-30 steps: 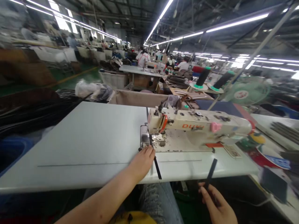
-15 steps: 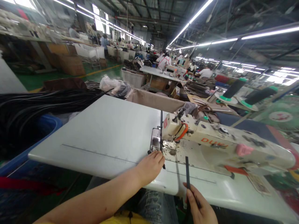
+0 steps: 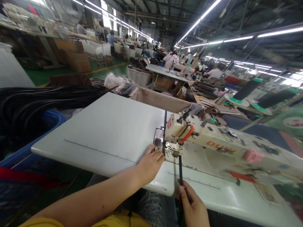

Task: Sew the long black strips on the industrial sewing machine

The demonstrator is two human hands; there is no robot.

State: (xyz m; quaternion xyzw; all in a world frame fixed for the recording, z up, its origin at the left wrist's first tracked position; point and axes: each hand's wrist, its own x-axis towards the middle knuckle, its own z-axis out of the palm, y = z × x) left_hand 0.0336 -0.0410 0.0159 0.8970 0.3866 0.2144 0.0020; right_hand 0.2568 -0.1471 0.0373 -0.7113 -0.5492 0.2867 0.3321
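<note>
A black strap (image 3: 165, 126) lies along the left side of the sewing machine's head (image 3: 175, 126), beside a shiny metal plate (image 3: 158, 137). My left hand (image 3: 151, 164) rests on the table there, fingers together and bent, pressing on the strap's near end. Closed around a second black strap (image 3: 180, 170) is my right hand (image 3: 193, 201), in front of the table's near edge. That strap points up toward the needle area, its upper end just short of the machine head. Its lower part drops out of sight below the hand.
The white sewing table (image 3: 106, 126) has a ruler line near its front edge. Left of it, a blue bin (image 3: 54, 118) holds a bundle of black straps (image 3: 47, 97). Thread cones (image 3: 246, 91) stand at the right. A fabric-lined box (image 3: 161, 99) sits behind the table.
My right hand has moved left and slightly up, bringing its strap closer to the needle area. My left hand has shifted slightly left and back; the strap end below its fingers no longer shows.
</note>
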